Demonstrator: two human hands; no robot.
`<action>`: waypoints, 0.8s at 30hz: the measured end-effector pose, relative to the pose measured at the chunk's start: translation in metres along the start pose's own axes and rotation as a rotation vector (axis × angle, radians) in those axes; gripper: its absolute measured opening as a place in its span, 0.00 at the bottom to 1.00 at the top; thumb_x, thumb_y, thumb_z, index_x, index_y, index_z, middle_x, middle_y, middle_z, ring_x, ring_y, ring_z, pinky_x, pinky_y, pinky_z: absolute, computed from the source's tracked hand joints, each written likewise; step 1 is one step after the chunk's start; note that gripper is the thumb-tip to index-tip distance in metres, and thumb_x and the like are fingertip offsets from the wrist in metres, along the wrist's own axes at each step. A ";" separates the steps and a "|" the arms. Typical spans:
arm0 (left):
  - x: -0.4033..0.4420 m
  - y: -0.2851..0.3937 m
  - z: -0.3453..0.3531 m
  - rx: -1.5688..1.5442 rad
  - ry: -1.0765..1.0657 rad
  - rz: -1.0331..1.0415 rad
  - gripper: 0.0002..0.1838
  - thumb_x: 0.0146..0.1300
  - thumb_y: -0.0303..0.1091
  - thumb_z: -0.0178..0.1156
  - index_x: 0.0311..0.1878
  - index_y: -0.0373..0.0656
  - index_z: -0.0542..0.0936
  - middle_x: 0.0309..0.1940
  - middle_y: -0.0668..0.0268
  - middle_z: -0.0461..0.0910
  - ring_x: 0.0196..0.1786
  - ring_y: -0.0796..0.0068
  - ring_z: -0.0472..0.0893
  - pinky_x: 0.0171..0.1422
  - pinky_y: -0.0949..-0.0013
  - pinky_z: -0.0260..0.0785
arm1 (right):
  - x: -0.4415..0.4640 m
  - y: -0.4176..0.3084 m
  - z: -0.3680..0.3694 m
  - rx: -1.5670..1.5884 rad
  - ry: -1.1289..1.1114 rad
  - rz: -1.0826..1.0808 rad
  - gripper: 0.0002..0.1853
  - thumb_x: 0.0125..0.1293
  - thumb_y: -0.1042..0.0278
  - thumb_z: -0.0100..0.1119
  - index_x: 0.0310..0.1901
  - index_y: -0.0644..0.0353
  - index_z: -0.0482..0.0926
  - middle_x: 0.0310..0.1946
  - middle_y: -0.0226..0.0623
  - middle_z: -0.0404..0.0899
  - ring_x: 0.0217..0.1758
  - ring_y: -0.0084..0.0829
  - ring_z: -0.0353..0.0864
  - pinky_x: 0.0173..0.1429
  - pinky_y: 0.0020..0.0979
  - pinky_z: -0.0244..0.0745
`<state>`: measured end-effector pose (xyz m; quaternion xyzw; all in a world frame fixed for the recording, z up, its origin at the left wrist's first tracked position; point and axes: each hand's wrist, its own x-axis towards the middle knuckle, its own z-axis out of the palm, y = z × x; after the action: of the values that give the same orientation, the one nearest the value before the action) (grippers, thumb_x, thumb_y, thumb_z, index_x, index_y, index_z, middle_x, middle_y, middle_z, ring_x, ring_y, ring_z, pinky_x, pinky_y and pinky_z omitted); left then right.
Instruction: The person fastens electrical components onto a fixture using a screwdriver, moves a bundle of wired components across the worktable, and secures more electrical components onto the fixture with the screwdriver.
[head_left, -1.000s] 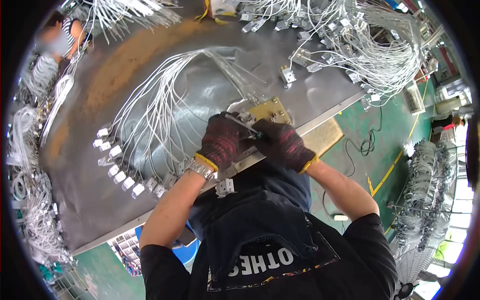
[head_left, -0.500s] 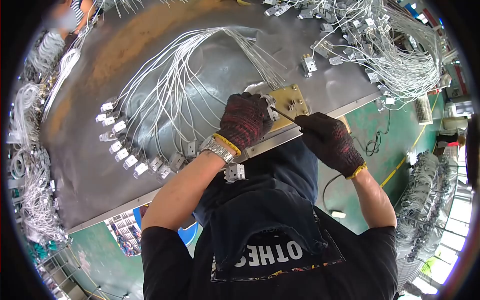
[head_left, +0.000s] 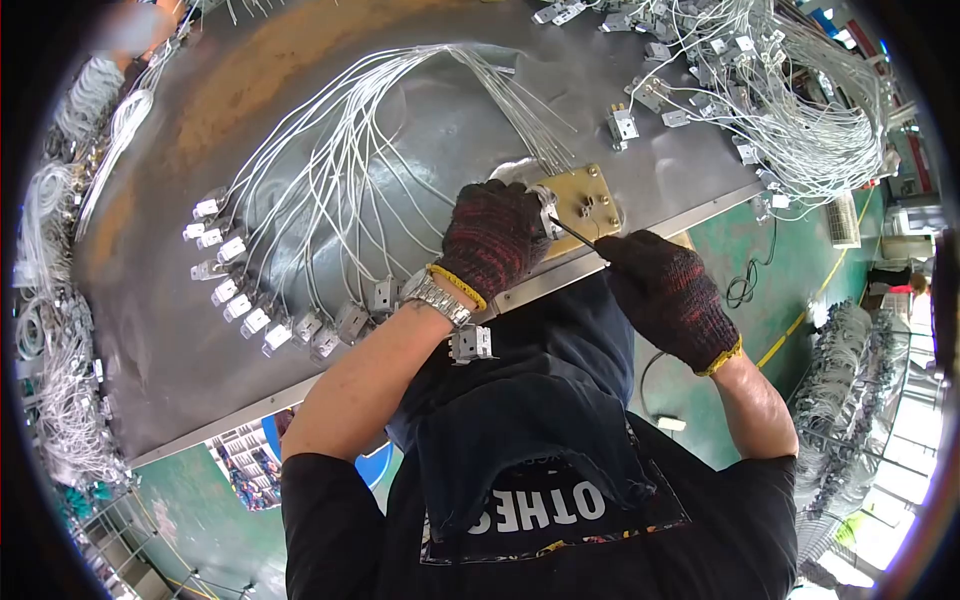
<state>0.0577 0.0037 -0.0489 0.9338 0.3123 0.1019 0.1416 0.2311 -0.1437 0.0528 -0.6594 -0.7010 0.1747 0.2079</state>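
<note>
Head view: metal-topped counter (head_left: 165, 350), seen from above
Left hand (head_left: 495, 235): gloved, fingers curled around a small metal part (head_left: 548, 213)
Metal part: at the left side of the brass-coloured plate (head_left: 587, 190), near the counter's edge
Right hand (head_left: 670, 290): gloved, closed on a thin dark tool (head_left: 574, 233) pointing at the metal part
White wires (head_left: 345, 130): fanned left of the plate

A black cord (head_left: 741, 291) lay looped on the green floor (head_left: 718, 262) at three o'clock; a blue container (head_left: 374, 468) showed at seven, another person (head_left: 132, 30) at ten.
</note>
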 end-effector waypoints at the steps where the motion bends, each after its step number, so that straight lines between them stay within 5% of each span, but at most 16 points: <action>1: 0.000 -0.001 0.002 -0.003 -0.001 0.000 0.23 0.59 0.52 0.69 0.54 0.51 0.83 0.46 0.63 0.85 0.52 0.60 0.83 0.57 0.54 0.73 | 0.001 0.000 0.001 0.003 0.005 0.006 0.15 0.65 0.78 0.62 0.53 0.65 0.84 0.44 0.51 0.86 0.47 0.51 0.88 0.52 0.42 0.83; 24: 0.006 0.003 0.004 0.050 -0.039 -0.041 0.22 0.58 0.52 0.69 0.50 0.50 0.85 0.45 0.62 0.86 0.51 0.59 0.84 0.55 0.53 0.74 | 0.002 0.007 0.010 0.064 0.023 0.055 0.14 0.66 0.78 0.61 0.52 0.65 0.85 0.44 0.50 0.87 0.49 0.48 0.88 0.54 0.39 0.82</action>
<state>0.0651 0.0047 -0.0512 0.9322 0.3310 0.0732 0.1264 0.2318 -0.1404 0.0407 -0.6733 -0.6743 0.1952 0.2321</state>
